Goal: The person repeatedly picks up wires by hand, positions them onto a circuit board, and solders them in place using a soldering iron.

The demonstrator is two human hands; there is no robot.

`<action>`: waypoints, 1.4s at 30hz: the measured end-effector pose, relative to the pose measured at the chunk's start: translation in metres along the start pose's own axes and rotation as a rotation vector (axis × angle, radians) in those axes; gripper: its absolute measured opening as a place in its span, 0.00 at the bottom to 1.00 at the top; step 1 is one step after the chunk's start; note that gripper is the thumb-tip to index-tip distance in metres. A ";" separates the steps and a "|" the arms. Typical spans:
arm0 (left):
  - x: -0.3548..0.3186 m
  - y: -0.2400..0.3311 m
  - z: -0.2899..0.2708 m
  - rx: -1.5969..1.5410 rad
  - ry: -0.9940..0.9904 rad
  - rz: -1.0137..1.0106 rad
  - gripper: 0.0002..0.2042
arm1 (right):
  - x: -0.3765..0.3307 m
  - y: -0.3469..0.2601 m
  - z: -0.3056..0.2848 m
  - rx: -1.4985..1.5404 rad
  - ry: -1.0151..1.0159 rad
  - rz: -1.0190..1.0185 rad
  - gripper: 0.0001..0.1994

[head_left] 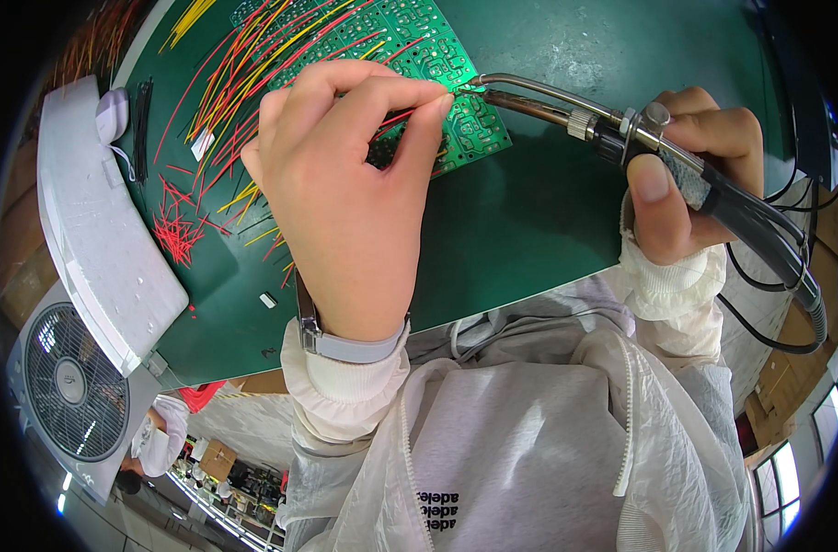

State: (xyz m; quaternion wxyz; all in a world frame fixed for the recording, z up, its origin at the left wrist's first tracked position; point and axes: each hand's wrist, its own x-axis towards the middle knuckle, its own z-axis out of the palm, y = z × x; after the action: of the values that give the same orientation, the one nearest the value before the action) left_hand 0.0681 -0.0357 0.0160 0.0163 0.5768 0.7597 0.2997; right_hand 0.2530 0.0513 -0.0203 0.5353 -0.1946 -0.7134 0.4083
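Note:
My left hand [355, 193] is closed over the green circuit board [479, 133], thumb and forefinger pinched at its right part. A red wire [396, 120] shows in the gap between these fingers and runs toward the pinch; its end is hidden. In my right hand [681, 184] is a soldering iron [594, 131] with a thin metal solder-feed tube [539, 87] clamped alongside. The iron's tip and the tube's end meet the board's right part, right beside my left fingertips. Many red and yellow wires [244, 87] lie over the board's left side.
Short red wire pieces [175, 225] lie on the green tabletop [511, 230] at left. Black strands [141, 129], a small white block [268, 300] and a white curved panel [97, 221] are nearby. A fan [69, 377] stands lower left. Black cable [778, 345] hangs at right.

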 end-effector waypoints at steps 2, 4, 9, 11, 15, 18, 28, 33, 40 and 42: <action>0.001 0.000 -0.001 0.007 -0.004 0.006 0.06 | -0.004 0.003 -0.001 -0.013 0.031 0.019 0.16; 0.001 0.000 -0.001 0.008 -0.010 0.012 0.06 | -0.005 0.004 -0.002 -0.030 0.062 0.038 0.16; 0.001 0.000 0.000 0.015 -0.019 0.009 0.05 | 0.007 -0.017 0.019 -0.049 0.058 0.051 0.16; 0.001 0.000 -0.001 0.022 -0.019 0.009 0.05 | 0.005 -0.012 0.011 -0.033 -0.012 0.051 0.16; 0.002 0.001 -0.002 0.031 -0.019 0.007 0.05 | 0.005 -0.010 0.008 -0.061 -0.092 0.023 0.15; 0.002 0.002 -0.001 0.038 -0.019 0.003 0.05 | 0.006 -0.011 0.008 -0.058 -0.109 0.020 0.15; 0.002 0.004 -0.001 0.062 -0.015 0.017 0.05 | 0.000 0.001 0.002 0.057 0.009 -0.047 0.15; 0.003 0.003 0.000 0.056 0.022 0.044 0.05 | 0.004 -0.004 0.005 -0.023 -0.023 -0.040 0.14; -0.008 0.006 -0.002 0.193 0.048 0.085 0.12 | 0.011 -0.002 0.005 -0.097 0.143 -0.028 0.12; -0.015 0.014 -0.013 0.213 -0.023 -0.016 0.19 | 0.010 0.002 0.005 -0.047 0.169 -0.031 0.13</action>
State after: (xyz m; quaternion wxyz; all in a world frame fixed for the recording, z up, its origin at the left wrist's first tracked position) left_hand 0.0805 -0.0526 0.0283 -0.0342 0.5726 0.7916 0.2105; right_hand 0.2447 0.0585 -0.0162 0.5950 -0.2298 -0.6782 0.3651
